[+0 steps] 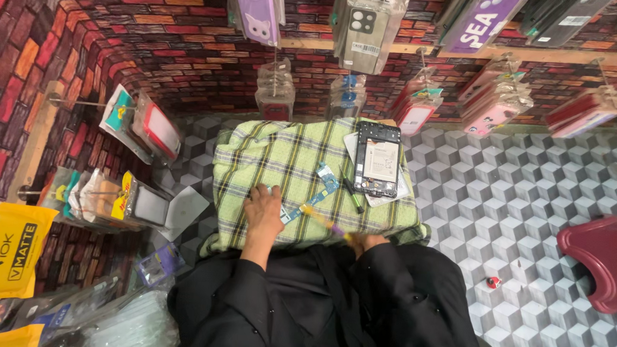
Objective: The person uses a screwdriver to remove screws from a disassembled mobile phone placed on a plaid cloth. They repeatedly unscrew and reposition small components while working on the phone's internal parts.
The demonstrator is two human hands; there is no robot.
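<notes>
From the head camera I can make out little of my right hand (pixel 365 241): it sits at the near edge of the green plaid cloth (pixel 267 154), mostly swallowed by the black sleeve (pixel 415 292), so only the knuckles show. Its fingers are closed around the handle of a yellow-and-purple screwdriver (pixel 323 221), whose tip end reaches up and left to the blue circuit board (pixel 312 195). Whether the tip actually touches the board I cannot tell; it is too small and fine here.

My left hand (pixel 264 210) lies flat on the cloth, fingers together and pressed down beside the lower left end of the board. It seems to pin that end, but the contact itself is hidden under the fingertips, and it grips nothing that I can see.

The board lies as a narrow strip running diagonally across the cloth's middle, between the two hands, nearer the left one. Just up and right of it lies an opened phone (pixel 377 158), back cover off, resting on a white sheet. A dark slim tool (pixel 352 192) lies between board and phone; its kind is unclear. My own lap blocks the cloth's near edge.
</notes>
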